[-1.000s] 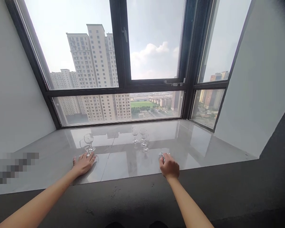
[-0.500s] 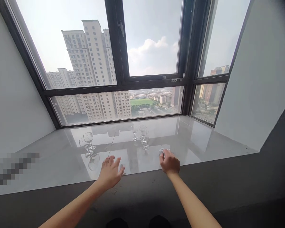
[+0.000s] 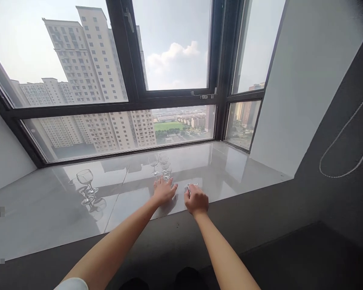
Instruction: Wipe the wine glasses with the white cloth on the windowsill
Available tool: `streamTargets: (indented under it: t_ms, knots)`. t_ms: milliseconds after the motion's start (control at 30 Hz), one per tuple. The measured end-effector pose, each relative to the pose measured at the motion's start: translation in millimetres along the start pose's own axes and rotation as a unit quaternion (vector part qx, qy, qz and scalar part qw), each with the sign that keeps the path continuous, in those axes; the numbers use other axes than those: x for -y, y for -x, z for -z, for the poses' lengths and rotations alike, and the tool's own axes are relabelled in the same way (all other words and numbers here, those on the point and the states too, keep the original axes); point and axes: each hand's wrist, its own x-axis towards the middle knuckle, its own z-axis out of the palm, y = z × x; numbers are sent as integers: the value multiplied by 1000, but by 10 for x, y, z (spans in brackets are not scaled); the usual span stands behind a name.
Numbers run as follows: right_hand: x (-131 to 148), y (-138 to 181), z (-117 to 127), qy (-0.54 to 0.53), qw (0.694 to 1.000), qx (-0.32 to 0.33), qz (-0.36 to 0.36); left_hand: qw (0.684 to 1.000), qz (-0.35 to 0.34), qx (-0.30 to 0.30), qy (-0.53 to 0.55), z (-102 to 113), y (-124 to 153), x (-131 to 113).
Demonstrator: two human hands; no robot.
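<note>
My left hand (image 3: 163, 191) reaches over the glossy grey window sill (image 3: 48, 213), fingers spread, at the foot of the nearest of a group of three clear stemmed glasses (image 3: 161, 166). It may be touching that glass's base; I cannot tell for sure. My right hand (image 3: 196, 200) rests just to the right, fingers closed on a small crumpled white cloth (image 3: 189, 187). Two more stemmed glasses (image 3: 86, 183) stand upright farther left on the sill.
A dark-framed window (image 3: 133, 98) with a handle runs behind the sill. White walls close off both ends. A dark ledge (image 3: 260, 217) edges the sill in front, and a beaded cord (image 3: 345, 137) hangs on the right wall.
My left hand left the two glasses on the left and travelled right to the group of three. The right hand stayed closed on the cloth. The view swung to the right.
</note>
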Motion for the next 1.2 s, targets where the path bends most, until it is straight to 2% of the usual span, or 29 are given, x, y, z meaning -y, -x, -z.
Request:
streamTargets:
  t_ms: [200,333,900,1200]
  knots:
    - [10,-12,33,-1,1000,14,5,999,37,1,-8,-79,-207,-41]
    - [15,-14,56,0,1000,14,-2,999,36,-4,-11,-95,-276,-29]
    - [20,-12,107,5,1000,24,10,999,33,-38,-9,-148,-295,-84]
    - [20,-11,78,2,1000,21,3,999,24,-22,-10,-84,-302,-134]
